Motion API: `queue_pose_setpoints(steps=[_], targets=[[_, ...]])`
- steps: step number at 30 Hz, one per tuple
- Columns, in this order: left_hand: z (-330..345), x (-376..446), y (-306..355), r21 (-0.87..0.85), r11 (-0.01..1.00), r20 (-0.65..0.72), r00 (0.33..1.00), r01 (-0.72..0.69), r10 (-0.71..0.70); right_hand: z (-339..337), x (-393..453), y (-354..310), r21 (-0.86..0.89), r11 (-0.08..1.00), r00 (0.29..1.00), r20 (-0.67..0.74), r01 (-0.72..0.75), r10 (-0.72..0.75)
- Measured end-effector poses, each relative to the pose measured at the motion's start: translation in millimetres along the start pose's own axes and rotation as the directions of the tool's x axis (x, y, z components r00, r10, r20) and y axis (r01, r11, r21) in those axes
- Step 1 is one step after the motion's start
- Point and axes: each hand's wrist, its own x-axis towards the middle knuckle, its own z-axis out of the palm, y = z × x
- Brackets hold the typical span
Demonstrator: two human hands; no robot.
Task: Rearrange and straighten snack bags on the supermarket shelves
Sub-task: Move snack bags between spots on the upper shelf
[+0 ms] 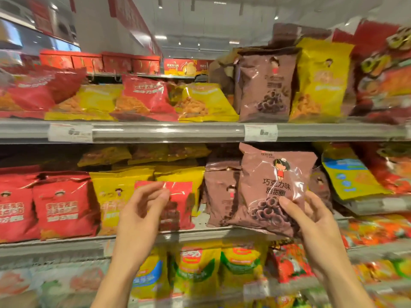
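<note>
Right hand [315, 218] grips brown bag [273, 187] by its lower right corner, tilted, glossy, ring snacks printed, in front of middle shelf [66, 243]. Left hand [142, 207] pinches top edge of small red bag [178, 203] standing near shelf's front edge.

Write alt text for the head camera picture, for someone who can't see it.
A person's right hand holds a brown chocolate ring snack bag in front of the middle shelf, while the left hand pinches a small red bag. Red, yellow and brown snack bags fill the supermarket shelves around them, some leaning or lying flat.
</note>
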Motion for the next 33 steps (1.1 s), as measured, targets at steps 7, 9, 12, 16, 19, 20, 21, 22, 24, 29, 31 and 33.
queue_pose_setpoints(steps=[7,9,12,16,19,20,21,22,24,29,31,33], targets=[[100.4,-18.2,17.7,0.091,0.994,0.034,0.998,-0.063,0.06,-79.0,46.7,-13.3,0.029,1.0,0.996,0.09,0.001,-0.004],[115.5,-20.8,24.8,0.144,0.986,0.051,0.996,-0.079,0.072,-92.9,54.6,-16.6,0.037,0.999,0.994,0.11,-0.019,0.015],[131.4,-19.5,35.7,0.209,0.974,0.101,0.992,-0.09,0.07,-107.6,62.2,-26.7,0.041,0.999,0.995,0.098,-0.002,-0.002],[144.8,-8.3,52.9,0.24,0.952,0.174,0.973,-0.191,0.151,-117.2,66.3,-42.6,0.029,0.999,0.993,0.106,0.04,-0.043],[152.1,3.1,62.9,0.252,0.935,0.214,0.957,-0.248,0.196,-120.3,70.3,-53.7,0.035,0.998,0.994,0.094,0.051,-0.054],[154.3,6.9,64.9,0.245,0.934,0.225,0.952,-0.26,0.206,-121.1,71.4,-56.5,0.03,0.998,0.994,0.085,0.06,-0.062],[156.2,11.0,66.5,0.239,0.932,0.233,0.948,-0.271,0.216,-122.7,72.7,-58.0,0.026,0.997,0.995,0.076,0.068,-0.069],[158.0,14.9,67.8,0.235,0.93,0.237,0.945,-0.281,0.226,-124.7,74.1,-58.3,0.023,0.997,0.995,0.069,0.071,-0.072],[162.3,20.6,70.2,0.228,0.928,0.236,0.941,-0.295,0.241,-130.7,77.3,-58.0,0.021,0.998,0.996,0.061,0.067,-0.068],[181.8,21.6,75.9,0.203,0.935,0.229,0.942,-0.292,0.244,-146.2,90.1,-62.4,0.031,0.997,0.996,0.063,0.069,-0.07],[193.0,20.7,81.7,0.205,0.934,0.227,0.942,-0.294,0.247,-153.3,97.5,-65.1,0.037,0.995,0.993,0.079,0.089,-0.092],[206.4,20.1,87.8,0.227,0.924,0.216,0.941,-0.307,0.26,-160.8,108.2,-68.4,0.035,0.994,0.99,0.087,0.108,-0.11]])
